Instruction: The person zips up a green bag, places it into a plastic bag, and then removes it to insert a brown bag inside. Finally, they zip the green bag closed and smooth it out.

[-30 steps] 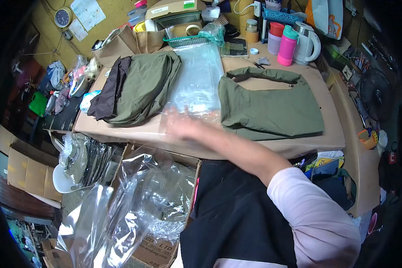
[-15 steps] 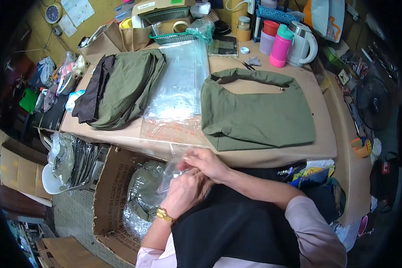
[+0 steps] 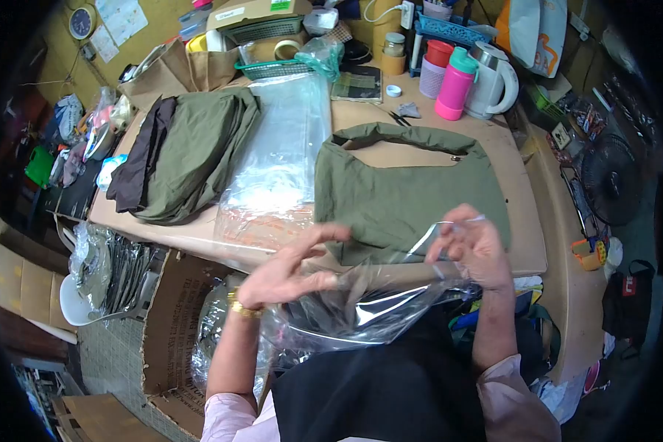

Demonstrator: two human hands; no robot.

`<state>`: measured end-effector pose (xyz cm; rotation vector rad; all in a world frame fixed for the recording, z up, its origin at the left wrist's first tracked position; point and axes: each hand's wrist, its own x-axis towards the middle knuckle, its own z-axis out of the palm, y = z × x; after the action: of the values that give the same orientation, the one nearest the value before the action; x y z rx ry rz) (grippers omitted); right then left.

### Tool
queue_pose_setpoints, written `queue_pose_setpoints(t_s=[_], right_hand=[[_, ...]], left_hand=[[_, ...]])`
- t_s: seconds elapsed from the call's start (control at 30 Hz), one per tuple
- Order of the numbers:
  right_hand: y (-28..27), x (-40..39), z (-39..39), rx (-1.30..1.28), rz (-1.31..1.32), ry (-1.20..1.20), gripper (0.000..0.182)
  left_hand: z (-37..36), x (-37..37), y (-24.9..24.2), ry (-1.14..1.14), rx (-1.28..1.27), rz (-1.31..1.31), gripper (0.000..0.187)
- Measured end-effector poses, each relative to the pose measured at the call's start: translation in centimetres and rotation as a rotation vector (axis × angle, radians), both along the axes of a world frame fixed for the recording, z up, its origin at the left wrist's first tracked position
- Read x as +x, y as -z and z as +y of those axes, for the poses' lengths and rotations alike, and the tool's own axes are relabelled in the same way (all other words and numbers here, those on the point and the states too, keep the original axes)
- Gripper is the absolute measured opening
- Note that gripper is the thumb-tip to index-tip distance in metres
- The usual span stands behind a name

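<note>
A clear plastic bag (image 3: 390, 309) is spread in front of my dark apron, between my two hands. My right hand (image 3: 473, 250) pinches the bag's upper edge with curled fingers. My left hand (image 3: 291, 269) is at the bag's other side, thumb and fingers apart; its contact with the thin film is hard to make out. Just beyond the hands, an olive-green bag (image 3: 412, 195) with a looped handle lies flat on the table, its lower edge partly behind the plastic.
The paper-covered table (image 3: 527, 221) also bears a stack of clear plastic bags (image 3: 276, 147), folded green fabric bags (image 3: 206, 151), small scissors (image 3: 400, 118), a pink bottle (image 3: 455, 88) and a kettle (image 3: 491, 81). A cardboard box (image 3: 166, 331) with plastic-wrapped goods stands below left.
My hands were together over the box's edge with the crumpled plastic. Now they are wide apart, the right moved to the right, and the clear bag is spread between them.
</note>
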<state>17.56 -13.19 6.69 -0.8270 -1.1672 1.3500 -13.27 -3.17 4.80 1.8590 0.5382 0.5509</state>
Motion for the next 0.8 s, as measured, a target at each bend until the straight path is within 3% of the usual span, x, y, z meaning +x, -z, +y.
queue_pose_setpoints(t_s=[0.03, 0.13, 0.17, 0.23, 0.27, 0.33, 0.37, 0.43, 0.47, 0.5, 0.53, 0.57, 0.6, 0.67, 0.73, 0.8], right_hand=[[0.0, -0.8, -0.1, -0.002, -0.003, 0.010, 0.008], [-0.4, -4.9, 0.3, 0.042, -0.274, -0.110, 0.011], [-1.5, -5.1, 0.0, 0.119, -0.399, -0.174, 0.012], [-3.7, -4.0, -1.0, 0.090, -0.443, -0.086, 0.007], [-4.1, -2.4, -1.5, 0.196, -0.523, 0.046, 0.005], [-4.3, 0.9, -2.5, 0.316, -0.653, 0.230, 0.003], [-4.1, 2.9, -2.9, 0.331, -0.704, 0.277, 0.003], [-2.9, 7.5, -3.5, 0.098, -0.836, 0.293, 0.018], [-2.4, 7.7, -2.6, 0.093, -0.834, 0.292, 0.018], [-2.1, 7.5, -1.7, 0.078, -1.246, 0.526, 0.029], [-1.9, 7.1, -1.1, 0.063, -1.655, 0.767, 0.040], [-2.3, 6.0, -0.6, 0.149, -1.572, 0.843, 0.049], [-2.9, 4.5, 0.2, 0.239, -1.487, 0.913, 0.058], [-3.2, -0.4, 1.2, 0.442, -1.229, 0.751, 0.058], [-2.3, -6.0, 1.9, 0.582, -1.183, 0.485, 0.054], [2.0, -7.7, 3.2, 0.386, -1.206, 0.327, 0.047]], left_hand=[[-0.8, 2.2, -0.2, -0.082, -0.129, -0.268, 0.088], [-1.3, 6.7, -0.6, 0.121, -0.045, -0.271, 0.104], [-0.5, 6.9, -0.8, 0.253, -0.084, -0.226, 0.087], [1.0, 5.1, -3.0, 0.354, -0.065, 0.123, 0.042], [1.4, 4.4, -2.1, 0.314, -0.117, 0.059, 0.025], [2.6, 1.7, -3.3, 0.247, 0.122, 0.319, 0.026], [2.3, 0.4, -4.0, 0.085, 0.119, 0.437, 0.025], [2.4, -1.0, -4.5, -0.039, 0.199, 0.325, 0.024], [2.1, -0.9, -4.3, -0.120, 0.104, 0.372, 0.024], [1.5, 0.0, -3.5, -0.120, 0.098, 0.374, 0.024], [0.8, 1.8, -2.4, -0.201, 0.266, 0.346, 0.023], [0.3, 3.5, -1.2, -0.283, 0.439, 0.315, 0.024], [-0.3, 4.9, -0.1, -0.301, 0.391, 0.307, 0.025], [-1.5, 7.0, 2.0, -0.333, 0.392, 0.268, 0.029], [-2.2, 7.8, 4.4, -0.341, 0.438, 0.180, 0.033], [-2.8, 7.0, 3.0, -0.363, 0.402, 0.198, 0.034]])
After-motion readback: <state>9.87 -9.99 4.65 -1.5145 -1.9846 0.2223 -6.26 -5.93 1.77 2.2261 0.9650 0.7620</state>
